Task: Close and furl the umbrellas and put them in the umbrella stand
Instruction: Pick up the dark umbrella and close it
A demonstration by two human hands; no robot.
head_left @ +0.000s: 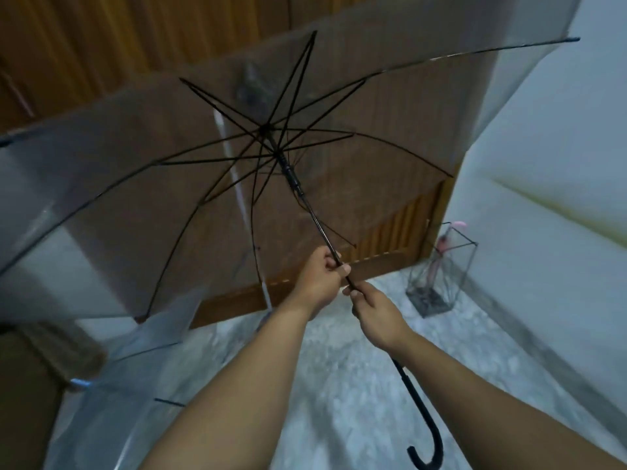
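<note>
On the black pole, both the left hand [319,278] and right hand [371,308] hold the open umbrella [285,157] tight, so slide the runner down slowly.

home entryway, just inside the front door

a wooden door [390,232] with slatted panels fills the far side, set between plain pale walls [559,164] that close in on the right. the floor [339,368] is mottled grey-white stone or tile. at the far right, in the corner beside the door, stands a wire-framed umbrella stand [441,269] holding a furled pink umbrella [441,252]. open clear umbrellas [135,171] crowd the narrow space, one lying on the floor at the near left.
</note>
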